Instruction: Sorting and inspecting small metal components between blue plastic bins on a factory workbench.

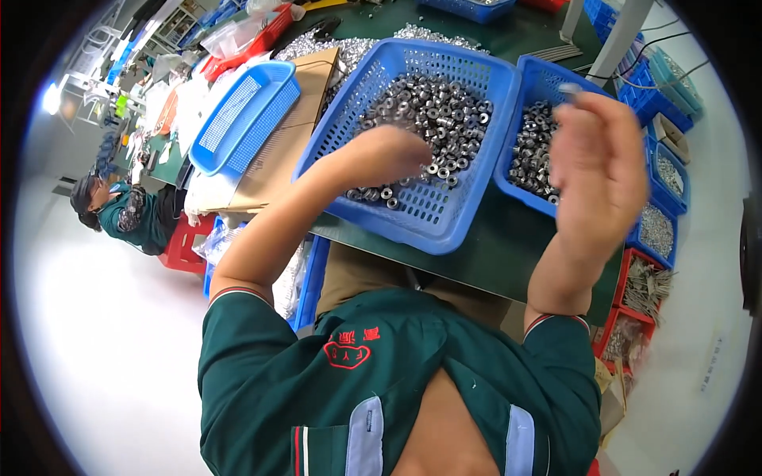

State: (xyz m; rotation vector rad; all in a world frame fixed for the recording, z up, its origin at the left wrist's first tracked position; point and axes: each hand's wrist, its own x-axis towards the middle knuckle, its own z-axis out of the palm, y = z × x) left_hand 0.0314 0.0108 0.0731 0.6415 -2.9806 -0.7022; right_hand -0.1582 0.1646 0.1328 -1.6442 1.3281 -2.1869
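My left hand (393, 155) hangs over a large blue plastic basket (444, 230) with perforated walls. Its fingers point down toward the parts, blurred and partly hidden, so I cannot tell what they hold. Inside the basket lies a heap of small shiny ring-shaped metal parts (448, 119). Raised above a second blue basket (528, 202) at the right, my right hand (599, 166) is closed, with a small metal part (570, 90) pinched at its fingertips; motion smears that piece. More metal rings (533, 151) fill this second basket.
An empty-looking blue tray (246, 119) rests on brown cardboard (290, 143) at the left. Loose silvery parts (421, 33) are piled behind the large basket. Blue and red bins (647, 289) line the right side. A person (127, 210) sits at the far left.
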